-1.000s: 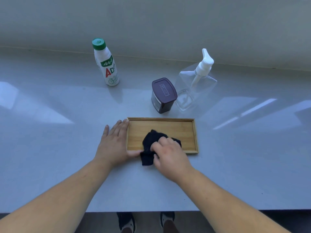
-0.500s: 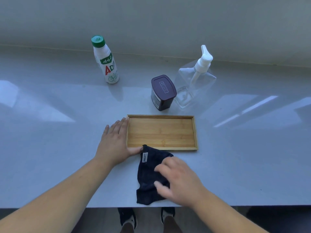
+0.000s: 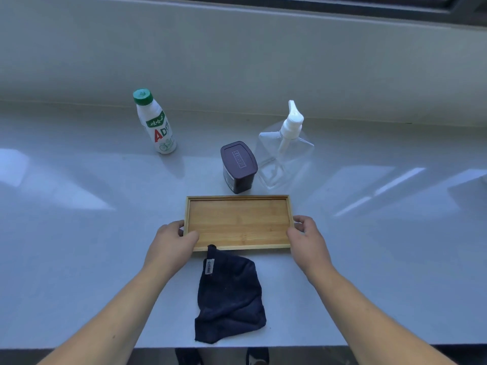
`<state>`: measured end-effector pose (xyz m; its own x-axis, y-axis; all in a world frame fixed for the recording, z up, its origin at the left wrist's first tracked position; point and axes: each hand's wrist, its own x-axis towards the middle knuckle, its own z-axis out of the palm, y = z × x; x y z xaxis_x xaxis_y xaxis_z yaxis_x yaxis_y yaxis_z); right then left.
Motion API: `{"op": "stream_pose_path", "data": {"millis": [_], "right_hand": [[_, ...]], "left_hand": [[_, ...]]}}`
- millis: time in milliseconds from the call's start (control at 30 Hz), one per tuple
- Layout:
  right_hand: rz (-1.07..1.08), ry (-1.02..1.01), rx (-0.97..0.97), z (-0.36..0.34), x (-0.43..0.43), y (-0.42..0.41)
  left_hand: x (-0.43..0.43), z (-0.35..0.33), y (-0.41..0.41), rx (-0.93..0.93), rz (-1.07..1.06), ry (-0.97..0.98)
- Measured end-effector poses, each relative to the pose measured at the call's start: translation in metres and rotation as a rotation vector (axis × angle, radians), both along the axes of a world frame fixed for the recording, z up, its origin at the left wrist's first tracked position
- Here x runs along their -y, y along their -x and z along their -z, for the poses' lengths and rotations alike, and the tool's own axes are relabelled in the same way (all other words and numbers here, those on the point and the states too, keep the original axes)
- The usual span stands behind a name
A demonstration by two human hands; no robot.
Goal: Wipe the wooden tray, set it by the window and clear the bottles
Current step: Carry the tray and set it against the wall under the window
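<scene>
Your left hand and right hand each clamp a short end of the wooden tray, thumbs over the rim and fingers curled round the ends, a two-sided hold that looks meant for a level lift. The tray sits at centre on the counter. At 6 o'clock the dark cloth lies released, touching the near rim. At 12 the dark tub and pump bottle block a straight path to the window; the milk bottle stands at 11.

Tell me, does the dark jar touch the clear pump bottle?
Cannot tell. In the head view the dark jar overlaps the left edge of the clear pump bottle, so no gap or contact shows plainly.
</scene>
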<state>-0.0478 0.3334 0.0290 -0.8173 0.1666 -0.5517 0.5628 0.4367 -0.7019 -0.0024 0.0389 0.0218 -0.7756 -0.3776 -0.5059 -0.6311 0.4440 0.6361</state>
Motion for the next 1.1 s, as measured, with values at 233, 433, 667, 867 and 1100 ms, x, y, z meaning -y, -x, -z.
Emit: {"op": "stream_pose_path", "data": {"millis": [233, 433, 667, 867, 1100], "right_hand": [[0.031, 0.027, -0.02, -0.015, -0.024, -0.008], [0.139, -0.038, -0.058, -0.025, -0.054, -0.026], [0.236, -0.102, -0.091, -0.036, -0.108, -0.034], [0.291, -0.109, -0.104, -0.036, -0.165, -0.02], [0.293, -0.1, -0.105, -0.035, -0.245, 0.029]], "left_hand": [[-0.021, -0.031, -0.001, -0.015, -0.005, -0.037], [-0.051, -0.039, 0.001, -0.004, 0.098, -0.166], [-0.102, -0.039, 0.013, 0.005, 0.27, -0.165], [-0.162, -0.039, 0.033, 0.04, 0.341, -0.146], [-0.245, -0.035, 0.078, 0.039, 0.288, -0.175]]}}
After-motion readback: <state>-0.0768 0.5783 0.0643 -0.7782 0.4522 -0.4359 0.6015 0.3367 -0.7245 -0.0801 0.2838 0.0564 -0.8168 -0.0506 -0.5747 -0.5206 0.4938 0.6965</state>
